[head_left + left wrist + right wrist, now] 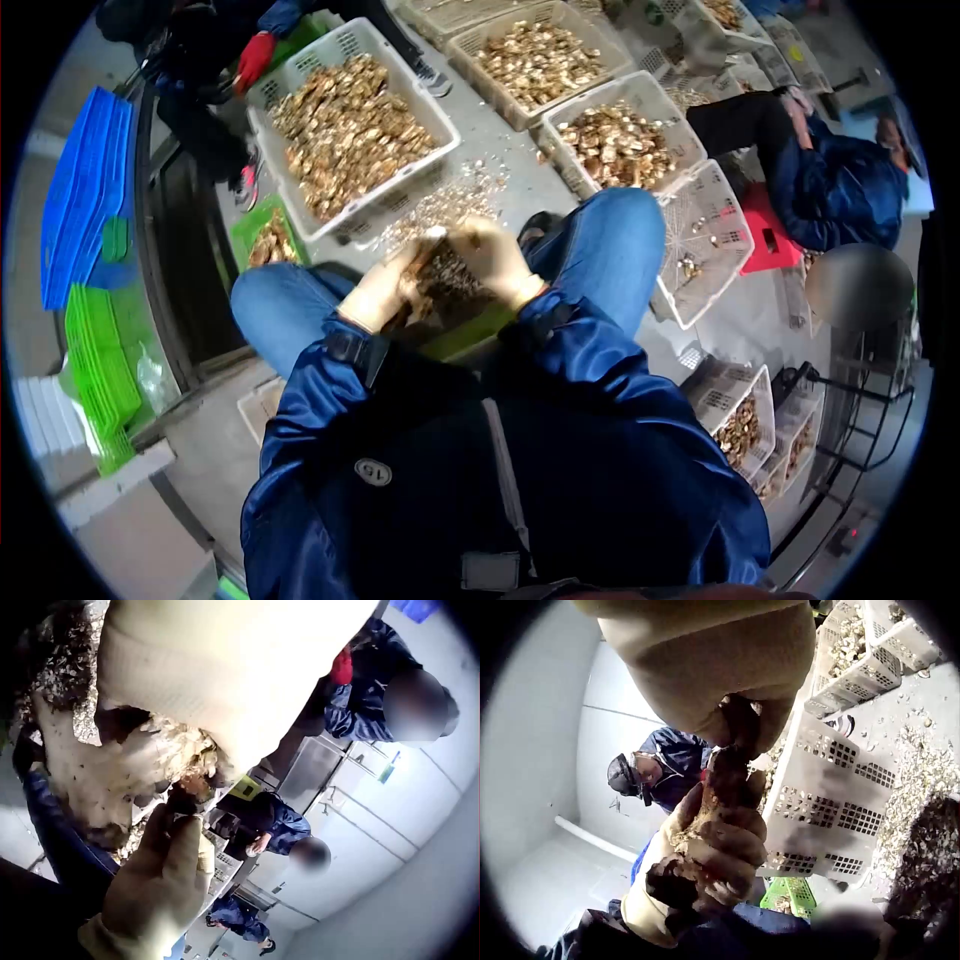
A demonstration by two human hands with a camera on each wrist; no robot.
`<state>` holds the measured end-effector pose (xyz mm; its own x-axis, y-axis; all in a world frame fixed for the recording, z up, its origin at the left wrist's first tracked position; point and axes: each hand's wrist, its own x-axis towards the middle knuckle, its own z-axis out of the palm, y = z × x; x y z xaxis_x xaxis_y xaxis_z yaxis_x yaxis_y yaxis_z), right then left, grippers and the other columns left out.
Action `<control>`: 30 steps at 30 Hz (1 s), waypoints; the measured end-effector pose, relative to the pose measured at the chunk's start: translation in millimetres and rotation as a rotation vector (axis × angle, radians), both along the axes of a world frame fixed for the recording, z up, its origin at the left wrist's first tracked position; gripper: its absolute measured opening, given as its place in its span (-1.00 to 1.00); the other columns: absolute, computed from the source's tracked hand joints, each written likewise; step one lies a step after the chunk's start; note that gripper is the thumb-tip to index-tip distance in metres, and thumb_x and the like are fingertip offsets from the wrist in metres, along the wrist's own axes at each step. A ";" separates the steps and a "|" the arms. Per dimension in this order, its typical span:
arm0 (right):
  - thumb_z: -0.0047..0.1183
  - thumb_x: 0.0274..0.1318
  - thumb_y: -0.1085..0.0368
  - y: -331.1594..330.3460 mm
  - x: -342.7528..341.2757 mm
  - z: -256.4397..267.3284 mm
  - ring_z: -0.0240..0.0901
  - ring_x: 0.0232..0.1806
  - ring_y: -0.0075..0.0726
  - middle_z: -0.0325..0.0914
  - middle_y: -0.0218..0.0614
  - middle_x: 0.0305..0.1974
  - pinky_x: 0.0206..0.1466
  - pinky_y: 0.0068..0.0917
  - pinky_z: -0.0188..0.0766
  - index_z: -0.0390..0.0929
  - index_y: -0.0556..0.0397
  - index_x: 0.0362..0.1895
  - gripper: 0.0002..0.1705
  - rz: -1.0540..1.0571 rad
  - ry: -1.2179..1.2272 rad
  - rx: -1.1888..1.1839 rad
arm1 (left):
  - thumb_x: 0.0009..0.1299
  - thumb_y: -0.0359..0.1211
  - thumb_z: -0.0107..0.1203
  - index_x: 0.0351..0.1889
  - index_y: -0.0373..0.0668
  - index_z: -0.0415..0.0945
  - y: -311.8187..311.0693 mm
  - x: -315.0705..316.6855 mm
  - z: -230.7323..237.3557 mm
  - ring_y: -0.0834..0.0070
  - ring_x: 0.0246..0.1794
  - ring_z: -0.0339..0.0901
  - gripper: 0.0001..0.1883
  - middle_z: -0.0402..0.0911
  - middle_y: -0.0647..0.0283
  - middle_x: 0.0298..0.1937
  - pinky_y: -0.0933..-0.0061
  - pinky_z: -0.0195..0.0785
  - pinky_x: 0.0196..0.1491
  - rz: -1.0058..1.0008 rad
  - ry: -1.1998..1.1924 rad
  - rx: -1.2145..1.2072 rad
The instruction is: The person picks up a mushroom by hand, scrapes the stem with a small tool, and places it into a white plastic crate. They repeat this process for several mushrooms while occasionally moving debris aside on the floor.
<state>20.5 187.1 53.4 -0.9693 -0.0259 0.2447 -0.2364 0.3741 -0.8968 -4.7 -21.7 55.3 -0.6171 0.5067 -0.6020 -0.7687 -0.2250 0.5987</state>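
Both hands wear pale, stained gloves and meet above a dark heap of shell bits (450, 278) between the knees. The left hand (385, 285) curls its fingers round a rough brown shell (724, 780), seen in the right wrist view. On the other side the right hand (492, 260) has its fingers bent and pinches at the shell's edge; in the left wrist view its fingertips (184, 817) touch the dark end. Whether it also holds a small tool is hidden.
A large white crate (405, 170) heaped with shells stands ahead to the left, a green basket (245, 235) beside the left knee. More crates (685, 165) stand to the right. Scattered shell bits (455, 200) cover the floor ahead. Other people sit on both sides.
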 end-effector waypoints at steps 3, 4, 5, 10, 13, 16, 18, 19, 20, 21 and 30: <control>0.19 0.19 0.41 -11.7 -1.2 10.1 0.47 -0.33 -0.42 0.61 -0.29 -0.36 -0.21 -0.48 0.41 0.61 0.14 -0.24 -0.93 0.042 -0.071 -0.068 | 0.59 -0.15 -0.06 0.23 -0.24 0.41 1.1 -1.1 -15.3 0.53 0.01 0.52 -0.59 0.58 0.27 0.05 0.48 0.45 0.04 0.098 0.064 0.105; 0.18 0.19 0.41 -12.2 -1.4 5.4 0.50 -0.29 -0.34 0.61 -0.25 -0.32 -0.16 -0.45 0.43 0.61 0.14 -0.23 -0.92 0.009 -0.035 -0.044 | 0.59 -0.15 -0.06 0.22 -0.25 0.41 0.0 -3.6 -21.1 0.54 0.01 0.52 -0.59 0.58 0.26 0.05 0.48 0.44 0.04 0.061 0.105 0.101; 0.16 0.20 0.40 -12.9 1.8 1.0 0.53 -0.25 -0.26 0.62 -0.20 -0.29 -0.10 -0.41 0.46 0.60 0.14 -0.22 -0.91 -0.022 -0.001 -0.019 | 0.59 -0.16 -0.05 0.22 -0.25 0.41 -2.6 -5.3 -27.0 0.55 0.00 0.52 -0.59 0.58 0.26 0.05 0.48 0.44 0.04 0.025 0.143 0.098; 0.22 0.17 0.27 -4.2 1.2 3.9 0.53 -0.25 -0.25 0.62 -0.20 -0.27 -0.14 -0.40 0.44 0.60 0.14 -0.20 -0.79 -0.080 -0.333 -0.031 | 0.60 -0.31 -0.13 0.22 -0.25 0.44 -7.6 -8.3 -10.7 0.53 -0.10 0.55 -0.66 0.60 0.16 0.00 0.55 0.42 -0.02 -0.270 1.452 -0.566; 0.24 0.17 0.26 -4.4 1.9 -1.6 0.48 -0.33 -0.35 0.61 -0.31 -0.34 -0.21 -0.39 0.42 0.61 0.15 -0.19 -0.77 -0.051 0.032 0.124 | 0.60 -0.05 -0.12 0.23 -0.28 0.46 -0.9 -8.0 0.3 0.51 -0.27 0.60 -0.50 0.65 0.23 -0.21 0.46 0.51 -0.12 -0.288 0.463 -0.341; 0.24 0.17 0.27 7.3 -2.4 3.7 0.53 -0.29 -0.30 0.64 -0.26 -0.32 -0.18 -0.37 0.44 0.60 0.17 -0.23 -0.78 -0.061 -0.542 -0.159 | 0.56 0.10 -0.11 0.16 -0.29 0.51 -4.6 -12.7 -7.5 0.53 -0.47 0.57 -0.39 0.63 0.27 -0.36 0.47 0.49 -0.27 -0.327 0.510 -0.362; 0.23 0.20 0.31 1.8 -1.1 10.4 0.32 -0.46 -0.65 0.48 -0.48 -0.48 -0.36 -0.60 0.30 0.58 0.12 -0.35 -0.85 -0.036 -0.310 -0.009 | 0.56 0.09 -0.10 0.12 -0.28 0.53 -6.8 -15.8 -28.5 0.55 -0.49 0.56 -0.42 0.64 0.27 -0.40 0.51 0.47 -0.30 -0.346 0.753 -0.503; 0.22 0.20 0.32 -1.5 0.6 13.3 0.32 -0.46 -0.66 0.48 -0.48 -0.48 -0.36 -0.59 0.30 0.58 0.12 -0.35 -0.85 -0.018 -0.296 0.018 | 0.58 0.06 -0.16 0.11 -0.25 0.54 -4.9 -13.5 -30.1 0.56 -0.47 0.57 -0.44 0.65 0.25 -0.42 0.50 0.48 -0.29 -0.291 0.873 -0.530; 0.22 0.21 0.32 -4.4 1.9 14.2 0.32 -0.45 -0.66 0.48 -0.48 -0.48 -0.35 -0.59 0.30 0.58 0.12 -0.36 -0.85 0.000 -0.284 0.045 | 0.58 0.06 -0.16 0.11 -0.24 0.54 -4.9 -13.4 -32.1 0.56 -0.39 0.58 -0.44 0.66 0.25 -0.37 0.50 0.47 -0.24 -0.316 0.799 -0.497; 0.21 0.22 0.33 -6.3 0.7 8.3 0.32 -0.43 -0.67 0.48 -0.49 -0.48 -0.34 -0.62 0.29 0.58 0.13 -0.34 -0.86 0.011 -0.225 0.054 | 0.59 0.06 -0.17 0.12 -0.23 0.55 -4.0 -13.8 -29.2 0.56 -0.31 0.59 -0.45 0.68 0.26 -0.31 0.49 0.47 -0.19 -0.338 0.726 -0.464; 0.22 0.17 0.29 -4.2 3.9 9.2 0.37 -0.43 -0.47 0.46 -0.35 -0.51 -0.29 -0.44 0.37 0.56 0.17 -0.35 -0.80 0.033 -0.160 0.099 | 0.58 -0.02 -0.16 -0.04 -0.22 0.58 -4.7 -22.5 -16.4 0.27 -0.31 0.62 -0.53 0.66 0.03 -0.31 0.31 0.49 -0.15 -0.578 0.708 -0.608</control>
<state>24.5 182.8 62.6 -0.9938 -0.0749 0.0825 -0.1077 0.4569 -0.8830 -27.3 -26.4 38.8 -0.6862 0.5695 -0.4525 -0.1020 0.5406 0.8351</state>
